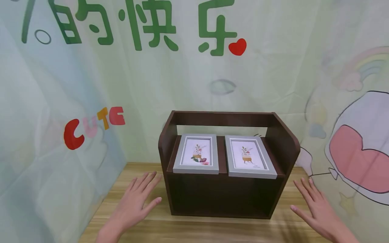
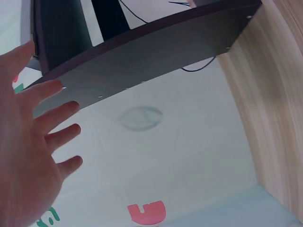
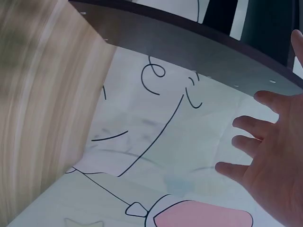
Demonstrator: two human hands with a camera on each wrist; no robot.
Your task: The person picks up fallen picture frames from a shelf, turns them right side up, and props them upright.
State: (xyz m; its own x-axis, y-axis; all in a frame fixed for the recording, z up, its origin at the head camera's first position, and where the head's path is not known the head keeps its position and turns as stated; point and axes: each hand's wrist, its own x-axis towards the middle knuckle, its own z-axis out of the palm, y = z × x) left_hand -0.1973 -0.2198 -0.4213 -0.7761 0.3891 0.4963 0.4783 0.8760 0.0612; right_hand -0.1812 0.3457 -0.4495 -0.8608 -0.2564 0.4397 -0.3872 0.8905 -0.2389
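Observation:
A dark brown wooden shelf (image 1: 220, 195) stands on the table between both hands. Two grey picture frames lie face up on its upper board: the left frame (image 1: 197, 153) shows a plant drawing with purple and pink flowers at the bottom, the right frame (image 1: 250, 157) a similar potted plant. To the left of the shelf is my left hand (image 1: 133, 200), fingers spread and holding nothing. My right hand (image 1: 319, 209) is beside the shelf's right side, its fingers also spread with nothing in them. Both wrist views show the shelf's outer side panel (image 2: 142, 64) near the fingertips.
The wood-grain table (image 1: 200, 233) extends beneath the shelf and hands. Behind and on both sides hangs a pale green printed cloth (image 1: 267, 81) with green characters, a red heart (image 1: 237, 47) and coloured letters. Its back part lies close behind the shelf.

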